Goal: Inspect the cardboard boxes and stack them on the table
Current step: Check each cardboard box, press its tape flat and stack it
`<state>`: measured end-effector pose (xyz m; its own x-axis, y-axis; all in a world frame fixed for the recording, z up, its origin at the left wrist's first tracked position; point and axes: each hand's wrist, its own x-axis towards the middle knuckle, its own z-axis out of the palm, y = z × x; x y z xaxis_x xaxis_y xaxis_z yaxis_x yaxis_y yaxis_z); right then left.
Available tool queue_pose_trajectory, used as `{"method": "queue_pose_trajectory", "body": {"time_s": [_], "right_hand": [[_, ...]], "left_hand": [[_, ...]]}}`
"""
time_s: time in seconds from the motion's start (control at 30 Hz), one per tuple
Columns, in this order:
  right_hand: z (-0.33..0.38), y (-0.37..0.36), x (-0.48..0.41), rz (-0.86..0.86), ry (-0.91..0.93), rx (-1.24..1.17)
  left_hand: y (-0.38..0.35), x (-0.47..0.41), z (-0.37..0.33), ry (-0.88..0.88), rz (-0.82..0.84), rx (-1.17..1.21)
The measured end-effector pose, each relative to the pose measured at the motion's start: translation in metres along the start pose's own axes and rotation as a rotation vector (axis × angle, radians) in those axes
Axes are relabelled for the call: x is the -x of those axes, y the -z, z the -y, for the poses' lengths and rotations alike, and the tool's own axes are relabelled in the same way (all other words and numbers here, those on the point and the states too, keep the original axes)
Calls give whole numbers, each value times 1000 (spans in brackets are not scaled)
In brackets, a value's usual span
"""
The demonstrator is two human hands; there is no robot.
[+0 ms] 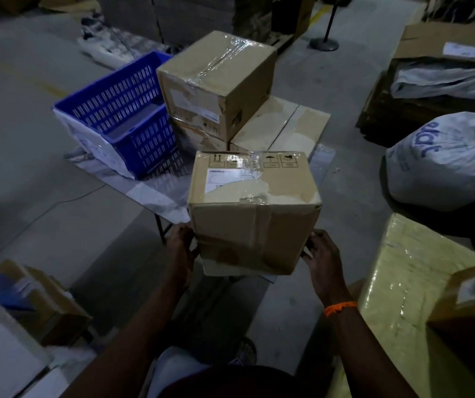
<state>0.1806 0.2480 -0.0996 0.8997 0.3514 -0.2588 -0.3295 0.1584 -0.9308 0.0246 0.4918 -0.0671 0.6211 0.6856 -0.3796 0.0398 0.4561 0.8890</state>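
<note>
Got my left hand [180, 248] and right hand [321, 259] clamped on the lower sides of the taped brown cardboard box [255, 214], centre frame, over the near edge of the grey table [150, 196], and that slick tape could let it slip off.

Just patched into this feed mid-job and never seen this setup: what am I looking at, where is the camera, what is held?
No machine here: a person works with bare hands. The single picture comes from a camera worn on their head, looking forward and down. The left hand and right hand, which wears an orange wristband, grip a brown cardboard box with a white label by its lower sides. Beyond it, a grey table carries a blue slatted plastic basket and a tape-wrapped brown cardboard box stacked on flatter cardboard boxes.
</note>
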Motion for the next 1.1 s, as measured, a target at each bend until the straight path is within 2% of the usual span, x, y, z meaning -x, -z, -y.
{"method": "queue_pose_trajectory", "body": {"time_s": [0.07, 0.17, 0.33, 0.6, 0.77, 0.87, 1.0, 1.1], "right_hand": [[7, -3, 8, -22, -7, 39], [11, 0, 18, -56, -16, 86], [17, 8, 24, -34, -36, 165], [20, 3, 22, -29, -55, 165], [21, 6, 27, -19, -39, 166], [35, -1, 29, -17, -42, 163], [68, -11, 20, 35, 16, 184], [85, -17, 6, 90, 63, 217]], "left_hand": [[0, 3, -1, 15, -27, -38], [10, 13, -2, -14, 65, -141], [16, 26, -12, -13, 127, -210], [-1, 23, -47, -7, 48, -222], [-18, 10, -75, -147, 51, -403], [-22, 1, -81, -138, 77, -508], [-26, -11, -95, -79, 127, -521], [-35, -14, -99, -111, 141, -572]]}}
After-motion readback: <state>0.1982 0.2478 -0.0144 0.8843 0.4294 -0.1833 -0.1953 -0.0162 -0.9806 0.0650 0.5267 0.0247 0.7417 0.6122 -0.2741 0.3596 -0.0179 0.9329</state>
